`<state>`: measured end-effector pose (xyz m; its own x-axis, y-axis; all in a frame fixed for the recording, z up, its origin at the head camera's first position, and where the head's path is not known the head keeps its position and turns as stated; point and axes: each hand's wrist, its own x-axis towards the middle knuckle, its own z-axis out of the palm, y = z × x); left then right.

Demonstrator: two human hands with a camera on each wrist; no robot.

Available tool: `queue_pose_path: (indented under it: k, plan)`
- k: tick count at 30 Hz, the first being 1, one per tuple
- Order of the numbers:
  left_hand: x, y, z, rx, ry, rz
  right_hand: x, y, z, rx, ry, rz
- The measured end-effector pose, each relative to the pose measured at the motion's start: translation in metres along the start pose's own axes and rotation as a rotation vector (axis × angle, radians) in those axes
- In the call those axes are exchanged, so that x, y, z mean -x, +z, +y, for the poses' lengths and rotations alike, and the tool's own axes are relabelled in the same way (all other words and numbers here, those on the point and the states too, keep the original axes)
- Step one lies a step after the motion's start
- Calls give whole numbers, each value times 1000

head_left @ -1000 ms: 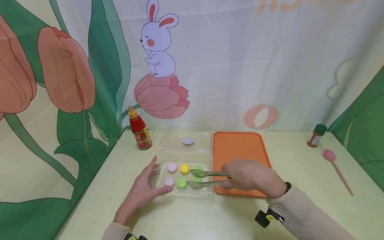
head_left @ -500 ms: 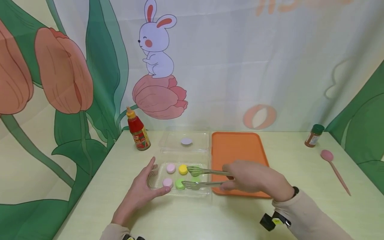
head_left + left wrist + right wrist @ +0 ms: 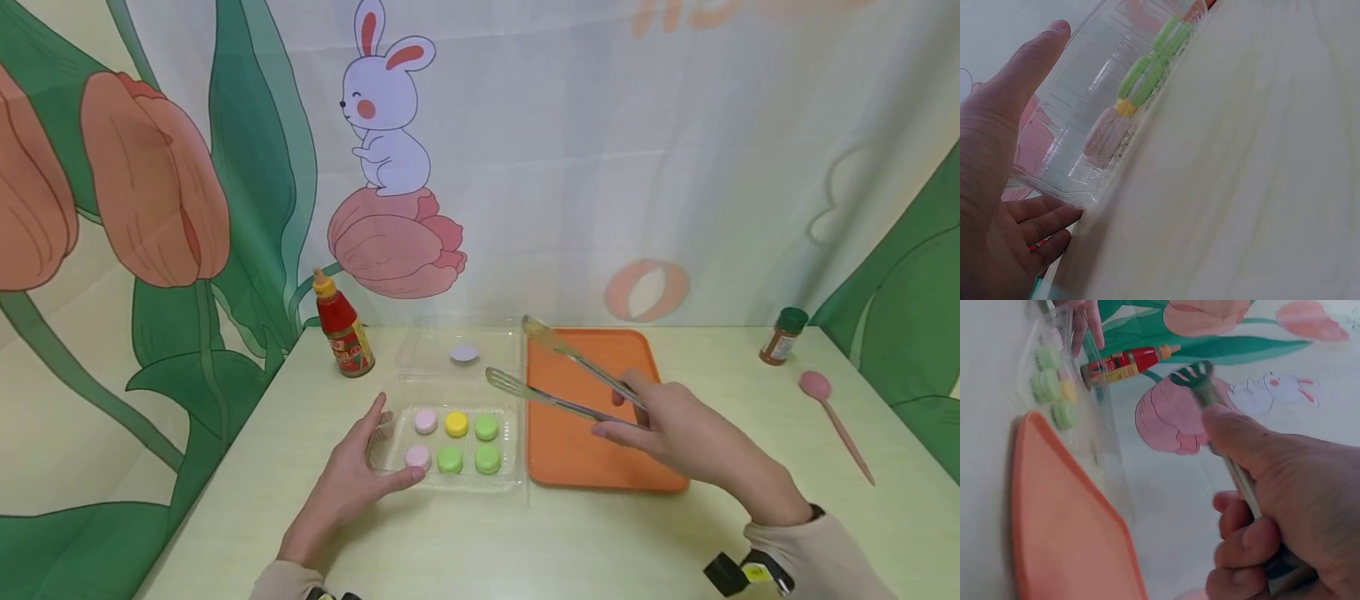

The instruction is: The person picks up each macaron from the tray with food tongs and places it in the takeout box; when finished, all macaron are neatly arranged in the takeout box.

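Tongs (image 3: 558,375) in right hand (image 3: 678,433) hang spread above the orange tray's (image 3: 600,467) left edge.

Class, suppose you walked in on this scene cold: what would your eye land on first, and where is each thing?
First, the bright macarons, pink, yellow and green, in two rows inside the clear plastic box at the table's middle, with the left hand holding its left end. Next, the metal tongs, open and empty, held by the right hand above the orange tray just right of the box. A red sauce bottle stands at the back left.
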<state>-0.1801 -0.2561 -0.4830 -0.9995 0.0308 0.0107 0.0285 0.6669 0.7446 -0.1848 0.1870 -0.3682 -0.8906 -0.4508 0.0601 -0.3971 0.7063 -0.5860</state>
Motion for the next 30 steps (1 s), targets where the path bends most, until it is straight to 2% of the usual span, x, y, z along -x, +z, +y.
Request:
queue_pose_path:
  k: [3,7,11,14,20,26,30]
  plan:
    - [0,0,0,6,5,1,9,0,18,-22,78,158]
    - [0,-1,-1,12,12,0,23,2,48,-17,225,391]
    - [1,-2,-1,14,15,3,36,4,78,-37,392,522]
    - [1,-3,-2,17,14,4,45,8,99,-67,487,560]
    - [2,-2,-5,20,5,2,52,16,136,-25,579,630]
    - [0,1,-3,24,-7,3,57,25,159,66,619,627]
    - [0,1,-2,26,-9,-1,58,30,167,126,601,627]
